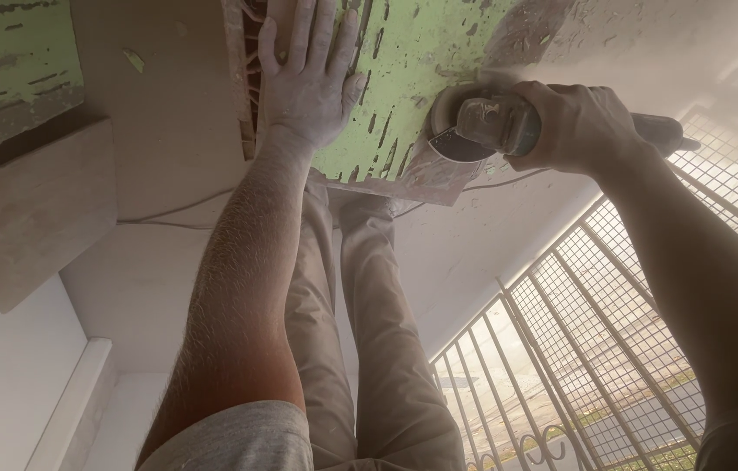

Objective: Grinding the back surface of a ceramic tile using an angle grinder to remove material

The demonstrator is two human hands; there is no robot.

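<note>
The left hand (309, 74), arm stretched straight out, lies flat with fingers spread on the green-coated tile (412, 61), pressing it down. To its right, the right hand (580, 126) is wrapped tight around an angle grinder (495, 122), whose disc meets the tile's edge amid drifting dust, beside a mesh railing (613, 331).

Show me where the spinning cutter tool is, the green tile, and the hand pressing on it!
angle grinder (495, 122), head view, on its dusty grey body just behind the disc guard.
green tile (421, 52), head view, on its green scraped face.
left hand (308, 78), head view, on the back of the hand lying flat on the tile.
</note>
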